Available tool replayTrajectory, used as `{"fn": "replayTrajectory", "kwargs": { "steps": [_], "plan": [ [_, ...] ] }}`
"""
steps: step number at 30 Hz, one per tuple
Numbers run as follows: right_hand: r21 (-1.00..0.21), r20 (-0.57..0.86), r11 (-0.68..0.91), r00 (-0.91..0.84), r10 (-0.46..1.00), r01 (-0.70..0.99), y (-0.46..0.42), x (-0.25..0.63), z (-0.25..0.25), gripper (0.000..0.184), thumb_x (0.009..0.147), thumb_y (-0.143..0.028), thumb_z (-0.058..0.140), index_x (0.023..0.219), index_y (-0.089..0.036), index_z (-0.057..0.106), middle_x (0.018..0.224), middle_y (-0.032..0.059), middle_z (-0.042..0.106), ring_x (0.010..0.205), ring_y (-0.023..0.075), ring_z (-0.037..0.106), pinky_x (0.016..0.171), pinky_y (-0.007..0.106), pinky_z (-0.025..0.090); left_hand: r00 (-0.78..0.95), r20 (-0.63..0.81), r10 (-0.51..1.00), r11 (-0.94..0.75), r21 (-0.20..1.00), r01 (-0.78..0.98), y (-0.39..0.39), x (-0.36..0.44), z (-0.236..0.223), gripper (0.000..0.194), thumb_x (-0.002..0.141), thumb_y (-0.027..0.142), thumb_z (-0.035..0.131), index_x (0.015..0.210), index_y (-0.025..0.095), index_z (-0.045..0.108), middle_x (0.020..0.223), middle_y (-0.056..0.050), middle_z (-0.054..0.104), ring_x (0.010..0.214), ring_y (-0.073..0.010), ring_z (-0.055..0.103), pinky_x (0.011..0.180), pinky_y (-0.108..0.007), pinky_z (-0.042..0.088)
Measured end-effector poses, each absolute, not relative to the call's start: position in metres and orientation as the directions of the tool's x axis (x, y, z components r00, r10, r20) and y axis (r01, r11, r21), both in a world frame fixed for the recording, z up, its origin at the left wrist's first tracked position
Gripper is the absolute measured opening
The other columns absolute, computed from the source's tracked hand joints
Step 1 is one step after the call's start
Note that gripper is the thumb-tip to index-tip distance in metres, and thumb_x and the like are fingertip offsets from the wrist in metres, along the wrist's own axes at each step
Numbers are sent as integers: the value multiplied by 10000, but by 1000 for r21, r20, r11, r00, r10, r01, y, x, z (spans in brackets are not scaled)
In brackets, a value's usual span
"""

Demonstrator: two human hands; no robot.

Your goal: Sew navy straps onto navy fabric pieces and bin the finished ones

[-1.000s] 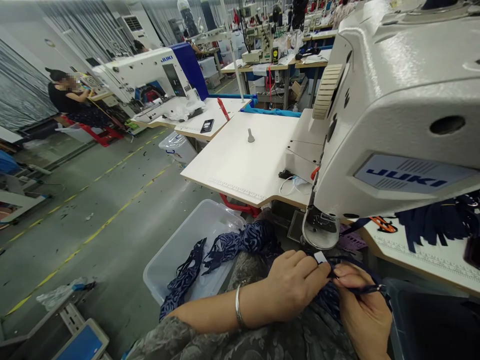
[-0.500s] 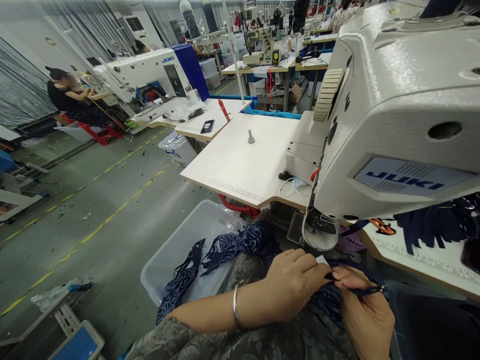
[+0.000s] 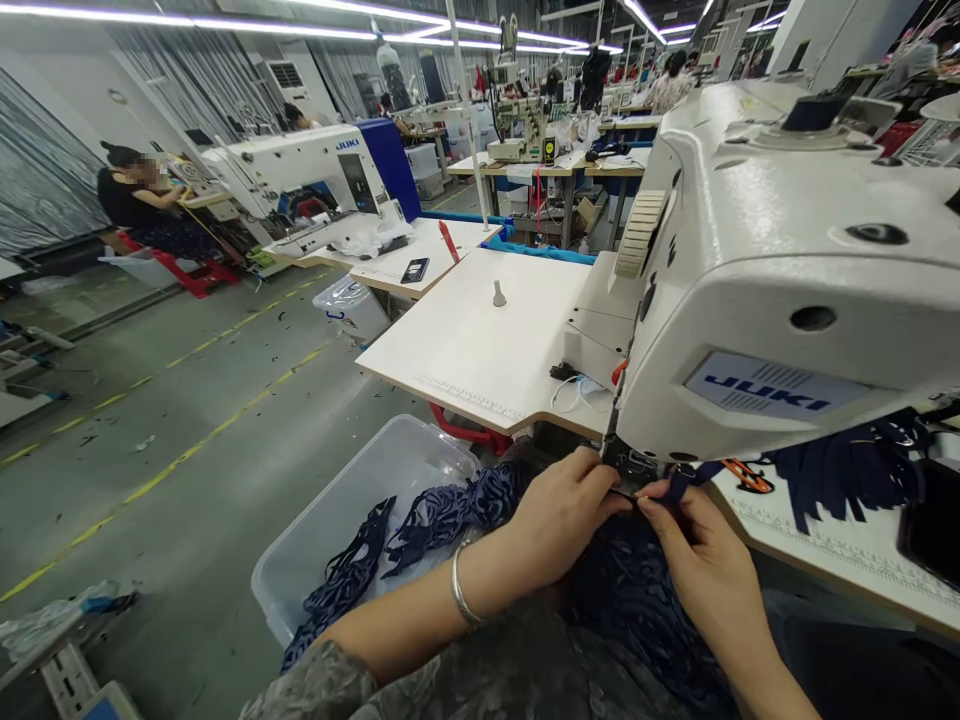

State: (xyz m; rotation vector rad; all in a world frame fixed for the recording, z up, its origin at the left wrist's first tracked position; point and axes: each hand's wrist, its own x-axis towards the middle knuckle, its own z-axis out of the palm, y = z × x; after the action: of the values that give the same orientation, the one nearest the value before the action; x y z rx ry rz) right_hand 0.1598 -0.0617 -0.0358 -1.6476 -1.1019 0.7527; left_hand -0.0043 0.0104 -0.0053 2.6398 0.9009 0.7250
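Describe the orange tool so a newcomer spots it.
Find the nearest white sewing machine, at right. Below its head is a bunch of navy straps. Just left of them is the orange tool, bright against their navy.

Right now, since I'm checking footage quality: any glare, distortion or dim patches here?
Head view: ceiling lights glare white; the near sewing machine carries a sheen; curtains lean, likely wide-lens distortion; dark blue straps beside the right hand look dim.

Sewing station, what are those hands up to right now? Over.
Left hand, right hand: both pinching navy strap. Navy bundle heaped below. Nearest obstacle: sewing machine, close above the fingers; contact unclear.
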Motion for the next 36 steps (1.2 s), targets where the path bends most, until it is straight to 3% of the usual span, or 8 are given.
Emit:
{"fn": "replayTrajectory", "kwargs": {
  "steps": [3, 7, 9, 13, 18, 26, 31, 36],
  "plan": [
    [-945, 72, -57, 375, 924, 322, -54, 160, -36, 244, 860, -437, 608, 997, -236, 607, 847, 0, 622, 745, 161, 567, 701, 286, 461, 712, 496, 497, -867, 238, 439, 19, -8, -13, 226, 1019, 295, 424, 1103, 178, 597, 1128, -72, 632, 1030, -182, 564, 901, -317, 448],
    [-979, 41, -43, 401, 915, 199, -47, 163, -40, 302, 826, -414, 667, 1034, -230, 546, 647, -72, 450, 560, 119, 429, 530, 238, 408, 792, 537, 290, -951, 66, 303, 11, -14, -24, 316, 1014, 169, 369, 1279, 146, 539, 1231, -66, 627, 1124, -156, 526, 929, -303, 405],
    [-994, -11, -52, 372, 928, 101, -44, 164, -41, 330, 823, -419, 676, 1060, -240, 534, 668, -69, 486, 582, 121, 463, 535, 229, 426, 798, 543, 261, -956, 30, 292, 4, -16, -27, 336, 1000, 180, 394, 1302, 129, 533, 1256, -56, 622, 1164, -148, 510, 938, -294, 393],
    [-998, -47, -55, 337, 941, 15, -41, 168, -39, 386, 805, -447, 692, 1105, -256, 543, 873, -19, 627, 797, 150, 593, 713, 252, 504, 789, 536, 299, -931, -17, 364, -5, -16, -31, 347, 976, 244, 469, 1313, 198, 538, 1314, -13, 594, 1212, -155, 483, 959, -319, 362],
    [-978, -2, -89, 415, 910, 189, -32, 184, -41, 310, 830, -494, 620, 967, -218, 586, 911, 24, 665, 873, 190, 626, 791, 304, 502, 801, 512, 309, -916, -67, 396, -4, -13, -30, 305, 986, 215, 468, 1278, 228, 557, 1348, 12, 564, 1246, -152, 454, 952, -317, 332],
    [-826, 246, -3, 365, 898, 564, 2, 202, -43, 187, 758, -322, 596, 859, -195, 690, 854, 89, 739, 911, 278, 659, 847, 402, 488, 751, 531, 391, -854, -95, 512, 0, -1, -28, 340, 1004, 370, 458, 1291, 217, 558, 1338, -21, 568, 1234, -183, 472, 928, -320, 323],
    [-774, 410, 144, 315, 856, 617, 11, 204, -46, 185, 749, -326, 581, 849, -218, 693, 872, 79, 741, 971, 284, 658, 941, 440, 457, 726, 545, 420, -843, -62, 534, 1, 2, -24, 343, 1001, 383, 451, 1268, 210, 578, 1281, -23, 600, 1219, -182, 481, 931, -322, 307],
    [-792, 408, 162, 313, 858, 588, 14, 206, -42, 173, 723, -350, 605, 830, -235, 679, 811, 87, 731, 940, 311, 664, 797, 420, 525, 718, 546, 431, -835, -60, 547, 1, 5, -22, 359, 979, 387, 477, 1274, 209, 576, 1238, -29, 607, 1210, -196, 487, 924, -315, 308]
  ]
}}
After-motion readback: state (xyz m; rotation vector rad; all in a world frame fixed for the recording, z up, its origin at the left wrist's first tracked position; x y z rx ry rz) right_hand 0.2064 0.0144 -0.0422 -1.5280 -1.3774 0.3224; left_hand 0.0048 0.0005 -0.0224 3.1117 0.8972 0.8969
